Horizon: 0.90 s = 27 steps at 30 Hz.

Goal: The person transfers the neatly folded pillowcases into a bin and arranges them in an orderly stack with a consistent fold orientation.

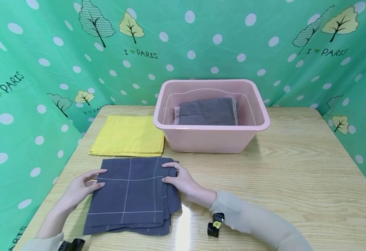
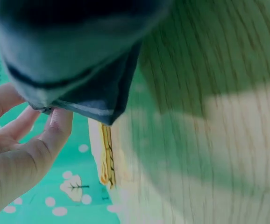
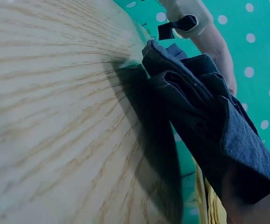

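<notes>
Navy cloth (image 1: 126, 195) seemingly hovers near yellow cloth (image 1: 127, 134) and tub (image 1: 204, 140).

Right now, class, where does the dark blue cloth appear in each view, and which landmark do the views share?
Head: the dark blue cloth is left of centre, in the lower half.
Left wrist: upper left, blurred.
Right wrist: right half, folds showing.
Shared landmark: the yellow cloth, just an edge in both wrist views.

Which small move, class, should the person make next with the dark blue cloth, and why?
Probably even up the right side of the dark blue cloth: an under layer juts out there past the top, while the left hand and right hand hold opposite sides, so a slight tuck by the right hand seems easy.
</notes>
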Available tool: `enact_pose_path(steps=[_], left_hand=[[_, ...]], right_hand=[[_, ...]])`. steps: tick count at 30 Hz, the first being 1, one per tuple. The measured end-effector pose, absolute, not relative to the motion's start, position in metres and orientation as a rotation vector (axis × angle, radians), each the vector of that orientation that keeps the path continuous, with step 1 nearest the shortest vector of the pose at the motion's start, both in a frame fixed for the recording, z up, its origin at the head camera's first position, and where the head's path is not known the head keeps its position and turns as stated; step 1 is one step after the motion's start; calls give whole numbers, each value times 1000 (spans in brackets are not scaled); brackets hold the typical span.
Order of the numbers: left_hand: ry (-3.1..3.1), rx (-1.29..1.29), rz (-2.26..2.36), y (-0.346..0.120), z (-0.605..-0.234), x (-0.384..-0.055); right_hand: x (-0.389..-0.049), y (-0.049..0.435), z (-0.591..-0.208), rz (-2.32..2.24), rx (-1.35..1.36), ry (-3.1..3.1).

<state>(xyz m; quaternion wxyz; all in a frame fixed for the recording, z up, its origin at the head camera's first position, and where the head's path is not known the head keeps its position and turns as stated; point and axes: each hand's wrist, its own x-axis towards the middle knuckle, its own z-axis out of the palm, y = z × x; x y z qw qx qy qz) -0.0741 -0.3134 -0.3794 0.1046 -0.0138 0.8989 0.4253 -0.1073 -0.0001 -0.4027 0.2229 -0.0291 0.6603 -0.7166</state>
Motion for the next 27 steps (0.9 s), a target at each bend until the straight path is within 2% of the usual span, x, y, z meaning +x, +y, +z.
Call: enact_pose_path(steps=[27], left_hand=[[2565, -165, 1544, -265, -369, -77]], right_hand=[[-112, 47, -386, -2062, 20, 1737]])
